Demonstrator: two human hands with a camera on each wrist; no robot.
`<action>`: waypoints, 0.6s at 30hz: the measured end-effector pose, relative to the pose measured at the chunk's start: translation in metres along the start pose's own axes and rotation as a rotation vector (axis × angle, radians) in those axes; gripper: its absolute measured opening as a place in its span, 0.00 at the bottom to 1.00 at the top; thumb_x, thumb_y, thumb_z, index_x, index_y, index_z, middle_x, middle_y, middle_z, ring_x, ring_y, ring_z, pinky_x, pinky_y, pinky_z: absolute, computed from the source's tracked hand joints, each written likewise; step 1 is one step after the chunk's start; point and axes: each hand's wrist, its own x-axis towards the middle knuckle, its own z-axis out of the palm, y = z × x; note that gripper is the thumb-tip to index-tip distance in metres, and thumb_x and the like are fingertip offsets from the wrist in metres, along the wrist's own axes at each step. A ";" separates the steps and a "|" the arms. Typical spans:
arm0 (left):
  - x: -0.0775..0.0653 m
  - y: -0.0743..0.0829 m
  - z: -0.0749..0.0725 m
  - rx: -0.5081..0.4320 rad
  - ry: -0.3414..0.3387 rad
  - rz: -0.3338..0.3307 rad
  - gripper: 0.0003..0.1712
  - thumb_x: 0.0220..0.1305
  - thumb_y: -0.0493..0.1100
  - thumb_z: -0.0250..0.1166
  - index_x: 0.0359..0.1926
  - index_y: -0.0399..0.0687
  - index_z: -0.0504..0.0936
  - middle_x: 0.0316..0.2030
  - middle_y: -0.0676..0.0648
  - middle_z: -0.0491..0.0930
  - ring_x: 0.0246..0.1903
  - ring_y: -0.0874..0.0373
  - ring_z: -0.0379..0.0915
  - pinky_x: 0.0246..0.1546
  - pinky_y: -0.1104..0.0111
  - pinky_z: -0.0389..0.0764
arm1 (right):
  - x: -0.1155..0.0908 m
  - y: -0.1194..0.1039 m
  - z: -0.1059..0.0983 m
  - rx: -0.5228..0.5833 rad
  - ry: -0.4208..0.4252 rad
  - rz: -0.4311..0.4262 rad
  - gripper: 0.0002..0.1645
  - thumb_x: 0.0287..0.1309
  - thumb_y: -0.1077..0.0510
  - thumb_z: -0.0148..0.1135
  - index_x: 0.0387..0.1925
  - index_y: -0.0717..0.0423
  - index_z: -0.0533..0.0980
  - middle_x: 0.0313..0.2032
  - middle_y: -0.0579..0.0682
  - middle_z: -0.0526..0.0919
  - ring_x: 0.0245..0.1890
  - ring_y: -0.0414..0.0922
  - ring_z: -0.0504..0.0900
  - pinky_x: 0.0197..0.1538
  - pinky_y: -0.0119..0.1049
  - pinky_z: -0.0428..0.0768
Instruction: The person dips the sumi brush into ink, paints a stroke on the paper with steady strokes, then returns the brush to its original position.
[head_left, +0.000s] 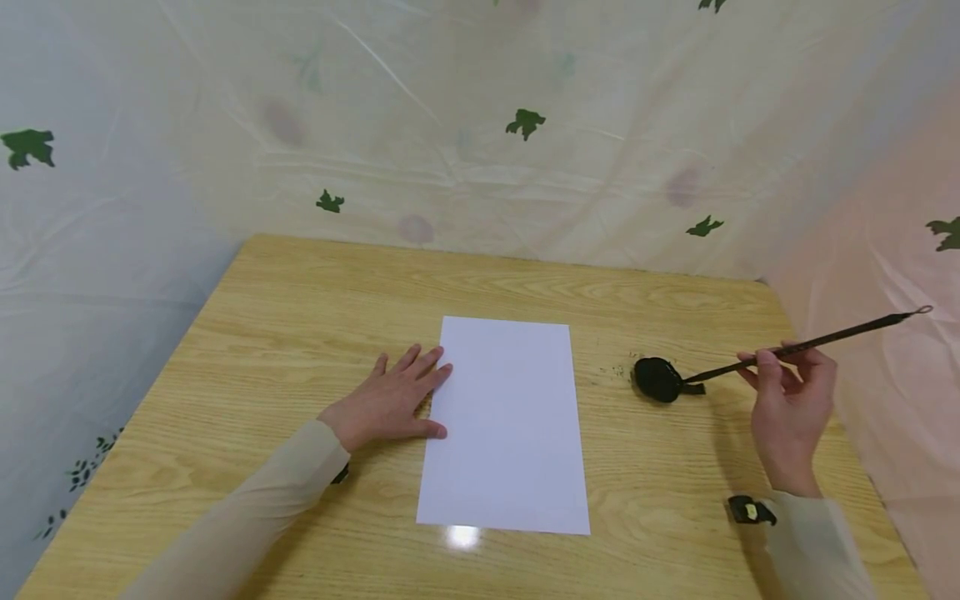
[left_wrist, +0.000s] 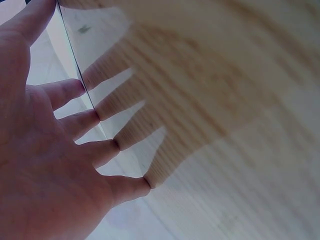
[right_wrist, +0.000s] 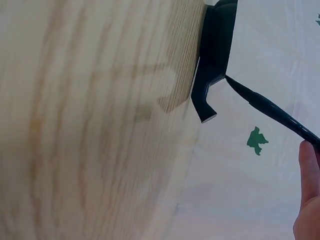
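Observation:
A white sheet of paper (head_left: 506, 433) lies on the wooden table in the middle of the head view. My left hand (head_left: 390, 404) rests at its left edge, fingers spread and fingertips on the paper; the left wrist view shows the palm (left_wrist: 50, 145) with extended fingers. To the right of the paper sits a small black ink dish (head_left: 657, 380) with a short handle. My right hand (head_left: 792, 408) pinches a dark calligraphy brush (head_left: 840, 335), slanted, its tip at the dish's right rim. In the right wrist view the brush (right_wrist: 272, 110) meets the dish (right_wrist: 216, 45) near its handle.
Dark ink specks (head_left: 617, 371) mark the table (head_left: 322, 292) just left of the dish. Pale cloth (head_left: 450, 125) with green leaf-like shapes hangs behind the table and along both sides. Straps with dark devices (head_left: 750, 510) sit at the wrists.

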 end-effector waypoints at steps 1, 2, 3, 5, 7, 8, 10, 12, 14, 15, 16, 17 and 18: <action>0.000 0.000 0.000 -0.001 -0.002 -0.002 0.56 0.65 0.71 0.65 0.83 0.51 0.54 0.83 0.44 0.43 0.81 0.39 0.33 0.71 0.30 0.44 | 0.000 0.000 -0.001 0.009 0.004 0.000 0.19 0.71 0.65 0.61 0.59 0.65 0.70 0.45 0.54 0.76 0.40 0.40 0.88 0.47 0.30 0.84; 0.000 0.000 0.000 -0.001 -0.003 -0.003 0.56 0.65 0.72 0.65 0.83 0.52 0.54 0.83 0.44 0.43 0.81 0.39 0.33 0.71 0.30 0.44 | 0.000 -0.001 -0.001 0.007 0.009 -0.001 0.19 0.70 0.65 0.61 0.59 0.65 0.70 0.45 0.54 0.76 0.40 0.40 0.89 0.47 0.30 0.84; 0.000 0.000 0.000 -0.003 -0.001 -0.001 0.56 0.65 0.72 0.65 0.83 0.51 0.54 0.83 0.44 0.43 0.81 0.39 0.33 0.71 0.30 0.44 | 0.000 -0.002 -0.002 0.012 0.014 -0.004 0.19 0.70 0.65 0.61 0.59 0.65 0.71 0.45 0.54 0.77 0.39 0.40 0.89 0.47 0.29 0.84; 0.000 0.000 0.001 -0.003 0.002 0.002 0.56 0.65 0.71 0.65 0.83 0.51 0.54 0.83 0.44 0.43 0.81 0.39 0.33 0.71 0.30 0.44 | 0.000 -0.003 -0.002 0.037 0.025 -0.013 0.19 0.70 0.65 0.61 0.59 0.65 0.71 0.44 0.55 0.78 0.39 0.41 0.89 0.46 0.29 0.84; -0.001 0.000 0.001 -0.006 0.001 0.003 0.56 0.65 0.71 0.65 0.83 0.51 0.55 0.83 0.43 0.44 0.81 0.38 0.34 0.71 0.29 0.44 | 0.000 -0.005 -0.003 0.105 0.033 -0.025 0.19 0.69 0.67 0.62 0.58 0.67 0.72 0.43 0.56 0.80 0.39 0.43 0.89 0.46 0.30 0.84; -0.001 0.000 0.001 -0.006 0.000 0.001 0.56 0.65 0.71 0.65 0.83 0.51 0.54 0.83 0.43 0.44 0.81 0.38 0.34 0.71 0.29 0.44 | 0.001 -0.005 -0.003 0.141 0.036 -0.033 0.18 0.69 0.68 0.62 0.58 0.67 0.72 0.43 0.57 0.80 0.39 0.44 0.89 0.46 0.31 0.85; -0.001 0.000 0.000 -0.004 -0.003 -0.001 0.56 0.65 0.71 0.65 0.83 0.51 0.55 0.83 0.43 0.44 0.81 0.38 0.34 0.71 0.29 0.44 | 0.001 -0.006 -0.002 0.198 0.037 -0.047 0.18 0.68 0.70 0.62 0.57 0.69 0.72 0.42 0.59 0.82 0.39 0.45 0.90 0.46 0.32 0.85; -0.002 0.000 0.000 -0.004 -0.003 0.001 0.56 0.65 0.71 0.65 0.83 0.50 0.55 0.83 0.43 0.44 0.80 0.38 0.34 0.70 0.29 0.44 | 0.001 -0.006 -0.002 0.252 0.034 -0.052 0.19 0.67 0.71 0.62 0.57 0.71 0.72 0.41 0.60 0.83 0.39 0.47 0.90 0.46 0.32 0.85; -0.001 -0.001 0.000 -0.001 -0.005 0.001 0.56 0.65 0.71 0.65 0.83 0.50 0.54 0.83 0.43 0.43 0.81 0.38 0.33 0.71 0.29 0.44 | 0.001 -0.006 -0.001 0.258 0.031 -0.048 0.19 0.67 0.72 0.61 0.58 0.72 0.72 0.41 0.60 0.84 0.39 0.47 0.90 0.46 0.32 0.85; -0.001 -0.001 0.000 0.000 -0.003 0.003 0.56 0.65 0.71 0.65 0.83 0.50 0.54 0.83 0.43 0.43 0.80 0.38 0.34 0.70 0.29 0.44 | 0.001 -0.006 -0.001 0.256 0.028 -0.043 0.19 0.68 0.72 0.61 0.58 0.72 0.72 0.41 0.60 0.85 0.39 0.46 0.90 0.46 0.32 0.85; -0.001 -0.001 0.000 0.001 -0.004 0.004 0.56 0.66 0.70 0.65 0.83 0.50 0.54 0.83 0.43 0.43 0.80 0.38 0.33 0.70 0.29 0.44 | 0.000 -0.005 -0.001 0.245 0.027 -0.036 0.19 0.68 0.71 0.61 0.58 0.72 0.72 0.41 0.59 0.85 0.40 0.46 0.90 0.46 0.32 0.85; -0.001 -0.001 -0.001 0.002 -0.001 0.007 0.55 0.66 0.70 0.65 0.83 0.50 0.54 0.83 0.43 0.44 0.80 0.38 0.34 0.70 0.29 0.44 | 0.000 -0.005 0.000 0.237 0.025 -0.029 0.18 0.69 0.70 0.60 0.58 0.71 0.73 0.41 0.59 0.85 0.40 0.46 0.90 0.46 0.32 0.84; -0.002 0.000 -0.001 0.003 -0.002 0.007 0.55 0.66 0.70 0.65 0.83 0.50 0.54 0.83 0.43 0.44 0.80 0.38 0.34 0.70 0.29 0.44 | 0.000 -0.004 0.000 0.229 0.023 -0.020 0.18 0.69 0.70 0.60 0.58 0.70 0.73 0.41 0.59 0.85 0.40 0.46 0.90 0.47 0.32 0.84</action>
